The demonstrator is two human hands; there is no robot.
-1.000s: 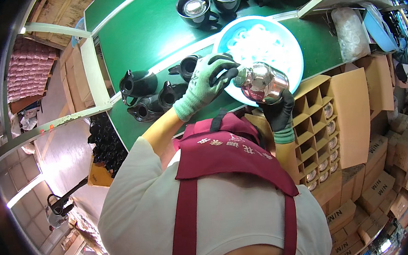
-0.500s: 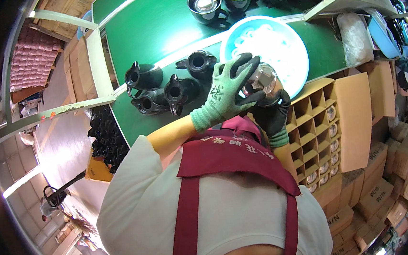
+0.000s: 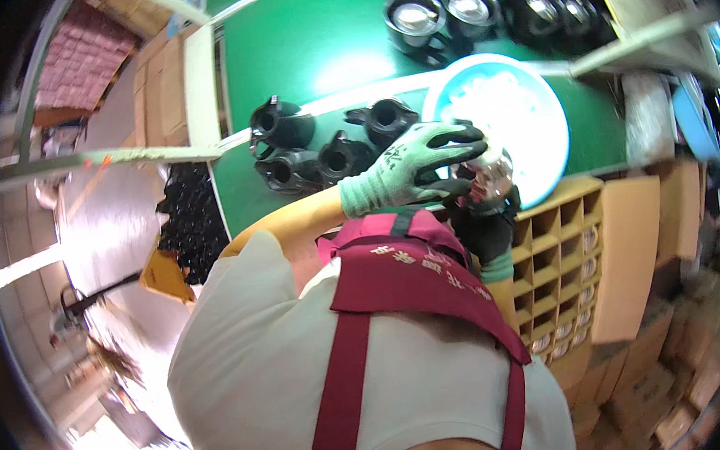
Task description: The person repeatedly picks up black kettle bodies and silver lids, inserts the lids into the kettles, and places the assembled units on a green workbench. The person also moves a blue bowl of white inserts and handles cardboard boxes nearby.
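Observation:
My right hand (image 3: 487, 230), in a dark glove with a green cuff, grips a shiny silvered glass liner (image 3: 495, 185) from below, near the front edge of the green table. Over its upper end, my left hand (image 3: 423, 162) in a green glove with black fingertips curves its fingers and thumb around a white ring-like piece (image 3: 483, 158). Glare and the fingers partly hide this piece. Just beyond the liner stands a light-blue basin (image 3: 564, 137) containing loose white rings (image 3: 494, 96). Several black jugs (image 3: 344, 157) with open tops are grouped left of my left hand.
Black vessels with silvery tops (image 3: 416, 17) crowd the back right of the green table (image 3: 304, 52). To my right, a divided carton (image 3: 548, 252) holds several silvery liners in its cells. A metal frame post (image 3: 201, 85) rises at left, with dark parts (image 3: 186, 222) heaped beyond the table.
My left hand's fingers have lifted and spread over the liner's upper end, where a white piece now shows. The view has shifted, so the table things appear farther right and lower.

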